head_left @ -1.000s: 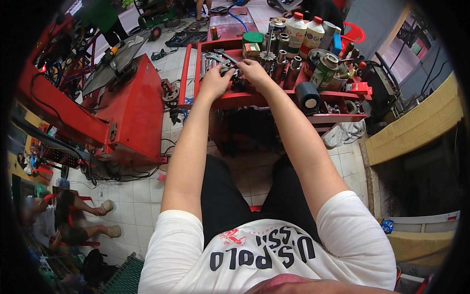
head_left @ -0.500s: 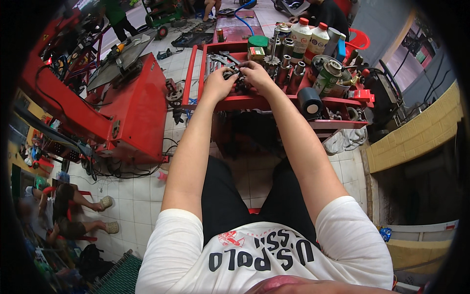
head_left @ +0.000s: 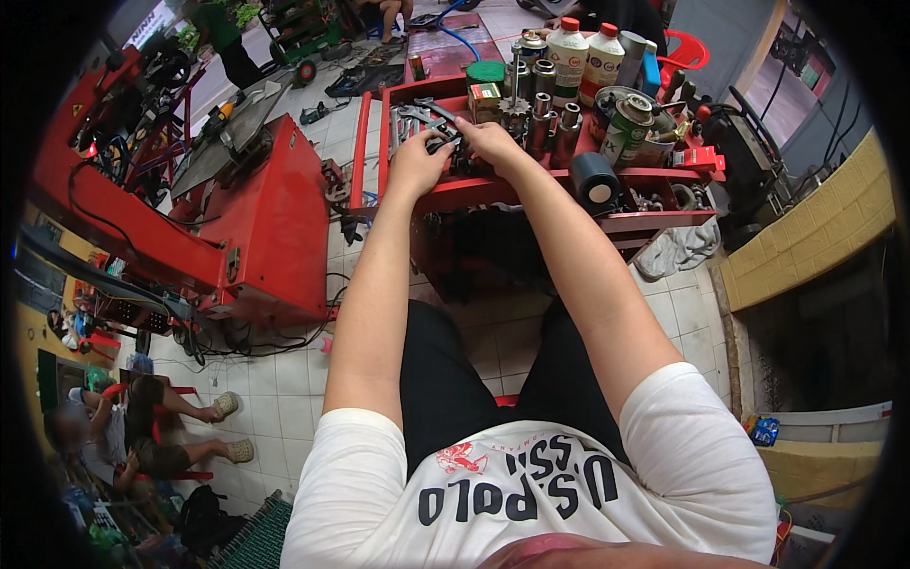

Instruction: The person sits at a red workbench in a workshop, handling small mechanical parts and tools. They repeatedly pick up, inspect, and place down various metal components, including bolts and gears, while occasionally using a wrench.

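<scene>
Over the near left part of a red tool trolley [head_left: 464, 194], both my arms reach forward. My left hand [head_left: 420, 165] is curled, its thumb and fingers closed round a small dark piece that I cannot make out. Close beside it on the right, my right hand [head_left: 491, 144] has its fingers bent together at the same spot; what they hold is hidden. Just beyond my fingers lies a long grey metal tool [head_left: 442, 112], with several wrenches [head_left: 406, 118] to its left. Right of my right hand stand tall metal sockets [head_left: 566, 133] and a toothed metal part [head_left: 514, 114].
White bottles with red caps [head_left: 569, 59], a green spray can [head_left: 627, 135] and a dark cylinder [head_left: 594, 180] crowd the trolley's right side. A red machine [head_left: 275, 218] stands at left, with cables on the floor. People sit at lower left and work at the back.
My right hand has moved slightly away from my left, to the right and nearer. The left hand stays curled in about the same place. The whole view has shifted a little.
</scene>
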Motion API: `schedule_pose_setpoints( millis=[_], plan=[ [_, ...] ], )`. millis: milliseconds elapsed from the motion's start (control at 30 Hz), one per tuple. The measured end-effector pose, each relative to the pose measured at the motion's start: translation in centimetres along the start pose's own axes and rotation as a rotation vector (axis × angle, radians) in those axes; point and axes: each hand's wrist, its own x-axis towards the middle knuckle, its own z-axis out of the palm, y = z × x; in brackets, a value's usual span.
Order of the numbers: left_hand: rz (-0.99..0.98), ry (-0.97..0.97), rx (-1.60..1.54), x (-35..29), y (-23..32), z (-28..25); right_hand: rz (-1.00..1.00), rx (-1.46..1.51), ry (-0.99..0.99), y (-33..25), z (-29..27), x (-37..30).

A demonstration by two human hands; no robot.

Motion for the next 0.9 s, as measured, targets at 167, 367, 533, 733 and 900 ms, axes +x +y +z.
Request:
schedule_pose_setpoints(
  millis=[167,367,533,733,900],
  plan=[
    [-0.022,-0.001,0.039,0.1,0.4,0.2,-0.084,0.072,0.025,0.3,0.0,0.2],
    [-0.001,0.017,0.08,0.1,-0.3,0.2,0.0,-0.07,0.042,-0.2,0.0,0.0],
    [0.004,0.012,0.051,0.2,-0.2,0.3,-0.092,0.049,-0.01,0.7,-0.3,0.6],
    [-0.005,0.006,0.062,-0.1,0.4,0.0,0.019,-0.163,0.003,0.7,-0.5,1.2],
    [-0.011,-0.002,0.039,0.0,-0.3,-0.2,-0.096,0.01,-0.02,-0.1,0.2,-0.1]
  ],
)
